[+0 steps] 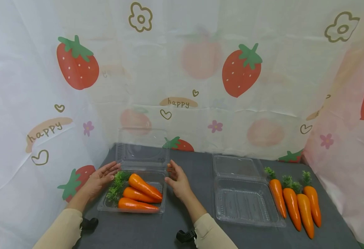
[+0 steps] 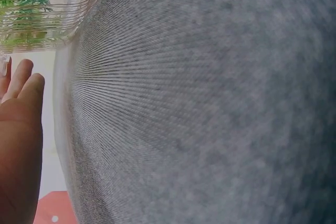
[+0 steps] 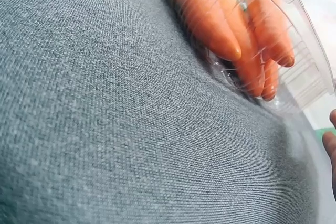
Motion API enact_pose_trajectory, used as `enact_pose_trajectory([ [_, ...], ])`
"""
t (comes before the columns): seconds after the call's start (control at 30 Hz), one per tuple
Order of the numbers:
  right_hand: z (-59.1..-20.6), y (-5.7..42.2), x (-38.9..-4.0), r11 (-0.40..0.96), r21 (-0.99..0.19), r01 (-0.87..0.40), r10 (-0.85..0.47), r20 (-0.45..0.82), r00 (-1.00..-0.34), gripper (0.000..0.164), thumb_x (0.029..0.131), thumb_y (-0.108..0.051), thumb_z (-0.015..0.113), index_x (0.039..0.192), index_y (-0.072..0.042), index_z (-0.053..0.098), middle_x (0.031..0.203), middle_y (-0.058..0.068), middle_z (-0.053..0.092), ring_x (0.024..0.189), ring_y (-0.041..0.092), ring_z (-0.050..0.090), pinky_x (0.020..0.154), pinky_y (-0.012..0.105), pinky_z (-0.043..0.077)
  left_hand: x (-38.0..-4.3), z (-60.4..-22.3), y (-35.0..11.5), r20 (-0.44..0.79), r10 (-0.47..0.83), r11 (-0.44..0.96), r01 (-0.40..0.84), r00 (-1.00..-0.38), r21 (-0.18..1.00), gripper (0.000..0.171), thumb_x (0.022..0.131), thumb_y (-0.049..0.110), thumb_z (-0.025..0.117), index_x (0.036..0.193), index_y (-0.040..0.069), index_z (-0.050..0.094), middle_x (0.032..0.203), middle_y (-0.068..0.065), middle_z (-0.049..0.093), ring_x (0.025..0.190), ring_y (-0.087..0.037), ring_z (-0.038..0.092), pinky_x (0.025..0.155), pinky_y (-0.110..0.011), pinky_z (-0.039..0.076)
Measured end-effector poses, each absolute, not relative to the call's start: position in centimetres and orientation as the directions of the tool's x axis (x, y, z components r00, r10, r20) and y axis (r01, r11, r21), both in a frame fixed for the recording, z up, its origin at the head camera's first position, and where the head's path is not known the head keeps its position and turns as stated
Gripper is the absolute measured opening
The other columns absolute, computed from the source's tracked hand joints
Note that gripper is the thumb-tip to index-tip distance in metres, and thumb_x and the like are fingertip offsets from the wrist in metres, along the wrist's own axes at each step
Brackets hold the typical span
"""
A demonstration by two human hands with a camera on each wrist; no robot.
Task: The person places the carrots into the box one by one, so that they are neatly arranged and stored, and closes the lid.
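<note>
A clear plastic box (image 1: 132, 210) stands on the left of the table, its see-through lid (image 1: 142, 152) raised at the back. Several orange carrots (image 1: 143, 194) lie in it, green tops (image 1: 116, 186) to the left and tips to the right; the right wrist view shows the carrots (image 3: 207, 17) through the wall. My left hand (image 1: 99, 181) is at the box's left rear corner with fingers extended. At the right rear corner is my right hand (image 1: 179, 181), its fingers slightly bent. Neither hand grips anything; whether the fingertips touch the plastic I cannot tell.
A second clear box (image 1: 247, 221) stands open to the right, its lid (image 1: 236, 166) folded back. Beside it, several more carrots (image 1: 305, 211) lie in a row on the grey cloth (image 1: 194, 193). A curtain (image 1: 182, 79) printed with strawberries surrounds the table at the back and sides.
</note>
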State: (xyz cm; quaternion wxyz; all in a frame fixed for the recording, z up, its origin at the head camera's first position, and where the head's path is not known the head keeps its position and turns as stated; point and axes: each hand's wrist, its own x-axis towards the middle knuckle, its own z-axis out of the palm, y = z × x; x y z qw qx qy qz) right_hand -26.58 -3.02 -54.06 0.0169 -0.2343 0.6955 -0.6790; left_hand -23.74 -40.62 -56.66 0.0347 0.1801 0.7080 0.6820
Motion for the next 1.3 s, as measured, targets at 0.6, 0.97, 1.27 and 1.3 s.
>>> enact_pose_trajectory([
  [0.6,-54.1,-3.3,-26.2,-0.044,-0.935,-0.353,-0.296,0.349,-0.889,0.062,0.089,0.015,0.067,0.146,0.012,0.042,0.142,0.033,0.052,0.132,0.051,0.049,0.113,0.066,0.035,-23.5,-56.7,-40.6,0.207,0.298,0.012,0.221,-0.932,0.975,0.055,0.108,-0.003,0.041,0.159,-0.005,0.021,0.16,-0.005,0.044,0.136,0.001,0.05,0.103,-0.013,0.046],
  [0.97,-56.1,-3.7,-27.2,0.016,-0.922,-0.387,-0.271,0.368,-0.889,0.068,0.089,0.015,0.068,0.151,-0.001,0.044,0.142,0.026,0.055,0.133,0.047,0.051,0.115,0.065,0.035,-23.4,-56.7,-40.6,0.189,0.27,0.076,0.216,-0.944,0.973,0.054,0.108,0.0,0.044,0.157,-0.007,0.024,0.16,-0.018,0.041,0.134,0.002,0.052,0.103,-0.013,0.046],
  [1.27,-56.7,-3.5,-27.1,0.126,-0.911,-0.393,-0.18,0.368,-0.912,0.054,0.091,-0.007,0.078,0.141,-0.012,0.061,0.134,0.008,0.068,0.126,0.03,0.063,0.11,0.052,0.047,-23.4,-56.8,-40.7,0.158,0.221,0.157,0.195,-0.962,0.968,0.053,0.109,0.01,0.05,0.157,-0.004,0.03,0.158,-0.024,0.041,0.128,0.007,0.054,0.1,-0.014,0.048],
  [1.3,-56.6,-3.5,-27.0,0.132,-0.913,-0.385,-0.172,0.362,-0.916,0.051,0.092,-0.012,0.078,0.14,-0.012,0.062,0.132,0.008,0.069,0.124,0.029,0.064,0.109,0.051,0.048,-23.4,-56.9,-40.7,0.159,0.218,0.162,0.196,-0.963,0.967,0.053,0.109,0.011,0.05,0.156,-0.004,0.031,0.158,-0.026,0.041,0.128,0.007,0.054,0.099,-0.013,0.048],
])
